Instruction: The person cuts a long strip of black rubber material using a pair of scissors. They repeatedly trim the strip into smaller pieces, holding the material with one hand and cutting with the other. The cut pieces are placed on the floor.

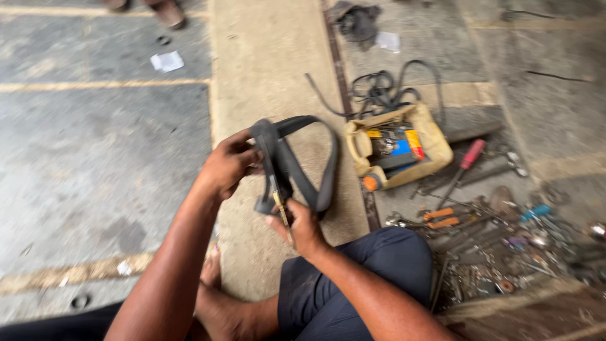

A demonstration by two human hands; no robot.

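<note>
I count two hands at work, my left [228, 165] and my right [303, 226], on one black rubber tube [297, 161] with one brass valve [281, 211]. One cut-open can [435, 148] of bits. One red-handled screwdriver [464, 167]. Two orange-handled tools [442, 218]. Two paper scraps [167, 61]. The metal heap [505, 259] blurs past counting.

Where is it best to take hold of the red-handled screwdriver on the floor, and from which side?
Probably grip the red-handled screwdriver by its red handle, coming from above. It lies flat and slanted beside the cut-open yellowish plastic container; the handle end sits clear, while the thin metal shaft runs into the tool pile.
</note>
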